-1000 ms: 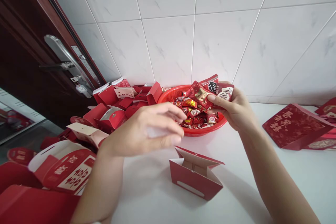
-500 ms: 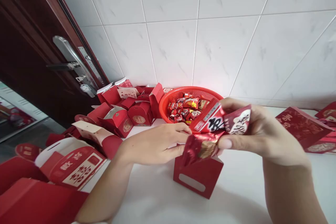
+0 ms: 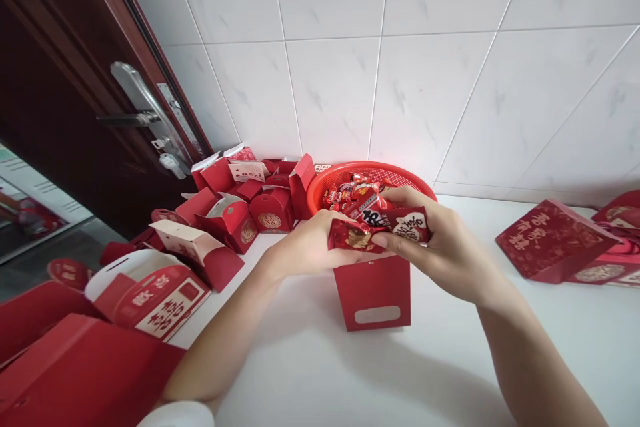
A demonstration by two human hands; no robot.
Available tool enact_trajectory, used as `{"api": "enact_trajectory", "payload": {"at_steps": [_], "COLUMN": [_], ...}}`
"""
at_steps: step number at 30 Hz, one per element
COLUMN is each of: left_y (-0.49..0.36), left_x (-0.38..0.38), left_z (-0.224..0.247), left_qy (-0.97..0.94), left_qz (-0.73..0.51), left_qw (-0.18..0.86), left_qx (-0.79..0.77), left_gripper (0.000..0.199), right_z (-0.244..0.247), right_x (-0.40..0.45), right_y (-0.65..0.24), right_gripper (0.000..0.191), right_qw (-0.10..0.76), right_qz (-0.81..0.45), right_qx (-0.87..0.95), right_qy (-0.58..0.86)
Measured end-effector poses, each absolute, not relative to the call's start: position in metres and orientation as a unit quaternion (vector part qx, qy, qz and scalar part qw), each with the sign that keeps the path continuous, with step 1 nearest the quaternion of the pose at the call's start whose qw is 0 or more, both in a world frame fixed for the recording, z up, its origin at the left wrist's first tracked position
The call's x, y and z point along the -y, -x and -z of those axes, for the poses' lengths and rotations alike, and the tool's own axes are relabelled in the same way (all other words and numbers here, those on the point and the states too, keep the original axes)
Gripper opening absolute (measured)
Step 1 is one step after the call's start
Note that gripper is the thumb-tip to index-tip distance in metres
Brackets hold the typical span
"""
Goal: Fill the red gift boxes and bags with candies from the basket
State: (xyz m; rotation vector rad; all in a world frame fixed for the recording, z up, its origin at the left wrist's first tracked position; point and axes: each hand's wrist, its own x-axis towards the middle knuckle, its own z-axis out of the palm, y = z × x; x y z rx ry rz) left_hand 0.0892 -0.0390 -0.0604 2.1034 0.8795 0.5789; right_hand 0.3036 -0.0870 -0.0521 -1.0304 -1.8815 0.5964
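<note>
My right hand (image 3: 440, 240) is closed around several wrapped candies (image 3: 373, 223) in red and dark-red wrappers, pinched between thumb and fingers. These candies are just above the top of a red paper box (image 3: 375, 290), which stands upright on the white table (image 3: 300, 360). At the box's upper left edge, my left hand (image 3: 313, 240) grips the box, its fingers mostly hidden behind the candies. Behind both hands sits a red plastic basket (image 3: 320, 187) with more wrapped candies (image 3: 345, 193) in it, partly covered by my right hand.
Many red gift boxes (image 3: 273, 210) crowd the table's left side, some with raised flaps. More red boxes (image 3: 555, 240) stand at the right. A white tiled wall (image 3: 330, 93) rises behind the table. At the left is a dark red door (image 3: 65, 47) with a metal handle (image 3: 130, 119).
My right hand has brought the candies left and lower, over the box. The box has turned straighter and shifted back toward the basket, with my left hand at its top.
</note>
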Motion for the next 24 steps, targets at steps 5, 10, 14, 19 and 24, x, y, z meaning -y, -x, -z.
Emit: {"api": "enact_trajectory", "payload": {"at_steps": [5, 10, 14, 19, 24], "left_y": [-0.091, -0.090, -0.088, -0.083, -0.080], "left_x": [0.045, 0.046, 0.043, 0.038, 0.029], "left_z": [0.053, 0.050, 0.052, 0.055, 0.058], "left_qy": [-0.849, -0.860, -0.869, -0.871, -0.864], "left_qz": [-0.184, -0.164, -0.157, -0.159, -0.156], "left_qw": [0.338, 0.330, 0.329, 0.326, 0.331], "left_qx": [-0.362, -0.354, -0.336, -0.331, -0.346], "left_gripper": [0.009, 0.012, 0.014, 0.004, 0.012], "right_z": [0.054, 0.052, 0.051, 0.050, 0.053], "right_x": [0.073, 0.066, 0.069, 0.072, 0.068], "right_y": [-0.313, -0.326, -0.331, -0.325, -0.323], "right_gripper": [0.028, 0.031, 0.034, 0.028, 0.023], "right_qw": [0.378, 0.321, 0.299, 0.329, 0.363], "right_qz": [-0.258, -0.254, -0.278, -0.303, -0.300], "right_qx": [0.794, 0.821, 0.815, 0.780, 0.764], "right_qy": [0.400, 0.398, 0.412, 0.437, 0.440]}}
